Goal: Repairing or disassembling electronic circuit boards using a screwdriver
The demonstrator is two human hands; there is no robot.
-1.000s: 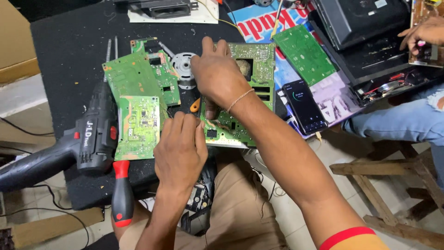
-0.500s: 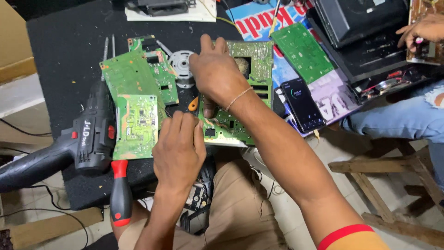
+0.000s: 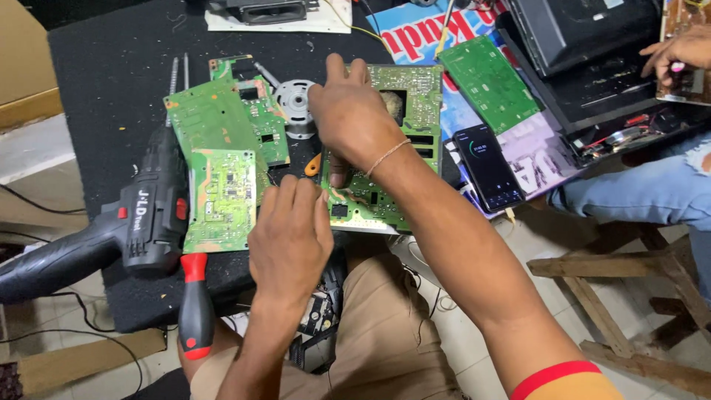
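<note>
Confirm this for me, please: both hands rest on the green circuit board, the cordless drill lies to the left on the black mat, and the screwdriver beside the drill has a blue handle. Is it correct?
Not quite. The screwdriver has a red and black handle, not blue, as the head view shows. The rest holds: the left hand and right hand rest on the green circuit board, and the cordless drill lies to the left on the black mat.

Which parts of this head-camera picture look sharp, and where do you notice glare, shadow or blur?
Head view: even, soft light; the large green circuit board under the right hand is sharp, and the left hand is crisp too; faint shadow beneath both hands; slight sheen on the black phone screen; the black cordless drill shows no motion blur.
</note>
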